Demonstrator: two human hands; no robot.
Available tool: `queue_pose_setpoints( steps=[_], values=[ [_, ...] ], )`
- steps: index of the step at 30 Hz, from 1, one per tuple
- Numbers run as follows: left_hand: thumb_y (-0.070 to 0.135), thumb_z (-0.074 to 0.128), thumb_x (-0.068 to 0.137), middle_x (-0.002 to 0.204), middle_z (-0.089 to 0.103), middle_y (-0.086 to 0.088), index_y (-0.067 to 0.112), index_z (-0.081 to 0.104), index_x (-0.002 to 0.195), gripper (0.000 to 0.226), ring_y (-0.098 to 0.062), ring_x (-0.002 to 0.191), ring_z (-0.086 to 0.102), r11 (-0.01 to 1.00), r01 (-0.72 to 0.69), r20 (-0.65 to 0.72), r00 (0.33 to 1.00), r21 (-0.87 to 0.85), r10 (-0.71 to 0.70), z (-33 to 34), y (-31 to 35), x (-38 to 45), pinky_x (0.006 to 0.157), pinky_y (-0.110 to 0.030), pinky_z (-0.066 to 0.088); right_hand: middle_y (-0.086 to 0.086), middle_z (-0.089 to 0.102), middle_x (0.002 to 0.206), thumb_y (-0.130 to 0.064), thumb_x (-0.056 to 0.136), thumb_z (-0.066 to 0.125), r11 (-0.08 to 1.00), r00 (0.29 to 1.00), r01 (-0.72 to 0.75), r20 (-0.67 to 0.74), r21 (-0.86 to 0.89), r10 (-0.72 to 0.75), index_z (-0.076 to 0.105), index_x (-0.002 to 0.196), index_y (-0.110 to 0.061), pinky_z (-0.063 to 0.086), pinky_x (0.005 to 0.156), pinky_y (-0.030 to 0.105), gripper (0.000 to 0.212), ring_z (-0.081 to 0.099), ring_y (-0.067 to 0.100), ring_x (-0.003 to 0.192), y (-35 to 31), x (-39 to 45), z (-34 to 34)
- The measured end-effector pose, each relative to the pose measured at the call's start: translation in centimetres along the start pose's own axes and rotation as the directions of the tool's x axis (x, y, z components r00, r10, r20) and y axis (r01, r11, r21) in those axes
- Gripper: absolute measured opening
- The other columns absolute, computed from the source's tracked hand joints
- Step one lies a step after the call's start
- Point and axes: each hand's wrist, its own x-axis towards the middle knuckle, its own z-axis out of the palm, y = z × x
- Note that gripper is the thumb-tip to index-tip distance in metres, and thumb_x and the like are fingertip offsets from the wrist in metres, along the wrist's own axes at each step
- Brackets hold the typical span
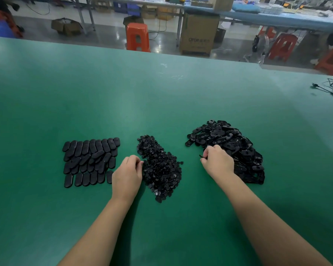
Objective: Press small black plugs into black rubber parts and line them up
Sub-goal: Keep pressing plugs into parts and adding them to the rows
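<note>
Three groups of black pieces lie on the green table (161, 96). At the left, oblong rubber parts (90, 162) lie flat in several rough rows. In the middle is a heap of small black plugs (161, 169). A pile of loose rubber parts (231, 148) sits at the right. My left hand (127, 175) has its curled fingertips at the left edge of the plug heap; whether it holds a plug is hidden. My right hand (217, 162) is at the near left edge of the loose pile, and its curled fingers pinch a thin black rubber part (201, 156).
Black cables (331, 87) lie at the table's far right edge. Beyond the far edge stand orange stools (137, 36), a large cardboard box (198, 33) and a blue workbench (277, 18). The green surface stretches wide behind and in front of the piles.
</note>
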Motion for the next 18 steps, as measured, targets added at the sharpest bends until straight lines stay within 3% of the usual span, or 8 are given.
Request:
queue_pose_setpoints(
  steps=[4,7,9,11,13,18],
  values=[
    [0.016,0.066,0.096,0.084,0.065,0.004,0.012,0.067,0.094,0.005,-0.015,0.070,0.061,0.996,-0.068,-0.015,0.998,-0.063,0.067,-0.2,0.1,-0.1,0.057,-0.034,0.051,-0.004,0.065,0.094,-0.026,0.097,0.065,0.935,0.999,-0.021,0.031,0.353,0.011,0.060,0.111,-0.020,0.042,0.068,0.030,0.015,0.059,0.015,0.081,-0.1,0.3,-0.2],
    [0.010,0.065,0.096,0.097,0.071,-0.002,0.007,0.071,0.111,0.016,-0.021,0.082,0.067,0.994,-0.083,-0.014,0.997,-0.066,0.082,-0.1,0.2,-0.2,0.067,-0.037,0.056,0.000,0.058,0.087,-0.019,0.098,0.065,0.663,0.991,-0.130,0.123,0.737,0.058,0.053,0.131,-0.022,0.050,0.065,0.028,0.035,0.059,0.014,0.069,-0.6,-0.3,-0.6],
    [0.006,0.065,0.096,0.100,0.071,-0.004,0.005,0.072,0.115,0.021,-0.022,0.083,0.068,0.993,-0.095,-0.010,0.995,-0.068,0.094,-0.2,0.2,-0.2,0.068,-0.037,0.057,0.004,0.057,0.093,-0.012,0.100,0.060,0.443,0.979,-0.205,0.188,0.873,0.081,0.054,0.135,-0.021,0.058,0.068,0.029,0.036,0.064,0.015,0.068,-1.3,-1.2,-0.4],
    [0.004,0.064,0.095,0.100,0.071,-0.003,0.006,0.073,0.114,0.021,-0.021,0.082,0.068,0.991,-0.106,-0.003,0.994,-0.077,0.106,-0.1,0.1,-0.2,0.069,-0.035,0.057,0.007,0.064,0.100,-0.006,0.102,0.054,0.273,0.967,-0.256,0.242,0.927,0.083,0.061,0.125,-0.012,0.061,0.072,0.027,0.025,0.070,0.015,0.073,-2.0,-2.2,0.2],
    [0.003,0.065,0.094,0.100,0.071,-0.001,0.007,0.074,0.111,0.020,-0.020,0.081,0.068,0.989,-0.111,0.002,0.994,-0.094,0.112,-0.1,0.1,-0.2,0.070,-0.033,0.057,0.014,0.070,0.104,-0.003,0.104,0.051,0.184,0.962,-0.274,0.267,0.944,0.063,0.064,0.114,-0.008,0.062,0.073,0.027,0.018,0.075,0.017,0.077,-2.6,-3.2,1.0],
    [0.003,0.067,0.092,0.099,0.071,0.000,0.009,0.073,0.107,0.018,-0.016,0.083,0.067,0.985,-0.105,-0.010,0.994,-0.134,0.105,0.0,0.0,-0.2,0.074,-0.028,0.054,0.015,0.073,0.104,-0.007,0.107,0.046,0.134,0.973,-0.231,0.228,0.964,0.035,0.060,0.110,-0.008,0.061,0.070,0.025,0.015,0.077,0.022,0.083,-3.9,-4.8,3.1]
  ],
)
